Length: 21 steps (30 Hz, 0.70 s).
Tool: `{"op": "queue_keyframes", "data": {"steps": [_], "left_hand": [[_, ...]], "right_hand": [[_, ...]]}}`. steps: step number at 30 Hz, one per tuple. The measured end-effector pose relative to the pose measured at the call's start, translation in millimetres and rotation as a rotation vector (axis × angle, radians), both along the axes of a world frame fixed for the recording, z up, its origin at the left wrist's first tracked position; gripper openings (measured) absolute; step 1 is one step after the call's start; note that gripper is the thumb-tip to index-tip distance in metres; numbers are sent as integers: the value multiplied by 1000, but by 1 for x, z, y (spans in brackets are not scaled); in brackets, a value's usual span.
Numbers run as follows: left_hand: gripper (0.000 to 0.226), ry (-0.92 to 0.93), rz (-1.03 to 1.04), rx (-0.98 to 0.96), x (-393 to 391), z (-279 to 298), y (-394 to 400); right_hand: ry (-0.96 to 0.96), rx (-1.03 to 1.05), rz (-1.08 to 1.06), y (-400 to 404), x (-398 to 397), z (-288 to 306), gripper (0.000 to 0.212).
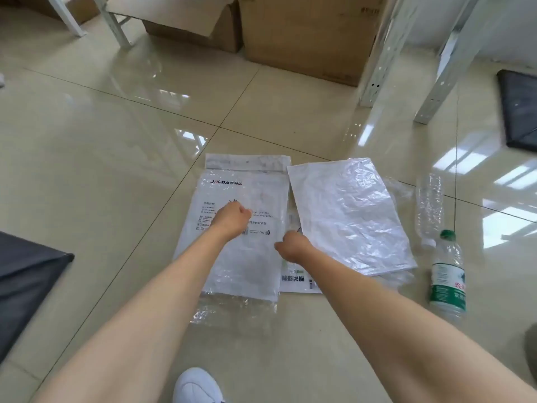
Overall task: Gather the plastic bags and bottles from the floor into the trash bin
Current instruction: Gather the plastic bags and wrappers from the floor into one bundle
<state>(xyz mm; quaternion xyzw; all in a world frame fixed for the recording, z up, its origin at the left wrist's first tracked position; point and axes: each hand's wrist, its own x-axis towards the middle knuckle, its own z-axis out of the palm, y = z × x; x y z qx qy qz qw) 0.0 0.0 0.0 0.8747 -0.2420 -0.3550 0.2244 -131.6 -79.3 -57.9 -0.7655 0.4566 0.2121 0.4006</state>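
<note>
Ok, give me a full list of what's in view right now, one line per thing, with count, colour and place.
printed plastic bag: one, clear with white and black print, flat on the floor, centre.
plain plastic bag: one, translucent white, crinkled, flat to the right of the printed one.
small printed bag: one, white with green and black print, partly under the other two.
crushed bottle: one, clear, lying on the floor at right.
green-capped bottle: one, clear with green label, lying nearer, at right.
cardboard boxes: at least two, brown, at the back.
metal shelf legs: several, pale grey, at the back.
dark mat: one, far right edge.
dark grey fabric thing: one, left edge.
white shoe: one, bottom edge.
left hand: over the printed bag, grip unclear.
right hand: between the bags, grip unclear.
</note>
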Motion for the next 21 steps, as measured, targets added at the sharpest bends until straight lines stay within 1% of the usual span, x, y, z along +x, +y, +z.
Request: {"op": "queue_keyframes", "data": {"steps": [1,3,5,7,9,10,12,14,16,18,19,20,21], "left_hand": [[35,-6,-17,15,1,-8,4],[24,10,-15,67,7,-25,9],[33,32,-24,91,8,-38,17],[37,27,-41,109,12,-43,23],[35,24,-44,104,16,-44,28],[35,37,-34,90,19,-45,31],[46,119,19,37,24,-46,32],[57,250,85,-41,27,-42,32],[65,361,147,-96,28,-34,29],[71,427,196,-129,29,-29,25],[71,435,220,-137,29,-27,23],[65,422,249,-150,30,-27,21],[52,384,283,-164,30,-29,18]], "right_hand": [[4,-4,-26,5,3,-8,18],[24,-21,-124,10,6,-22,16],[11,-32,-236,17,7,-36,24],[-32,-36,-354,23,11,-42,16],[-67,-9,-443,28,14,-44,29],[-98,2,-476,31,17,-46,31],[-206,-17,-503,35,22,-44,33],[-354,-74,-454,38,29,-36,39],[-506,-139,-342,42,35,-22,38],[-610,-127,-226,49,41,-9,36],[-633,-96,-168,51,42,-3,35],[-638,-66,-98,53,42,1,34],[-631,-34,-20,55,42,5,34]]}}
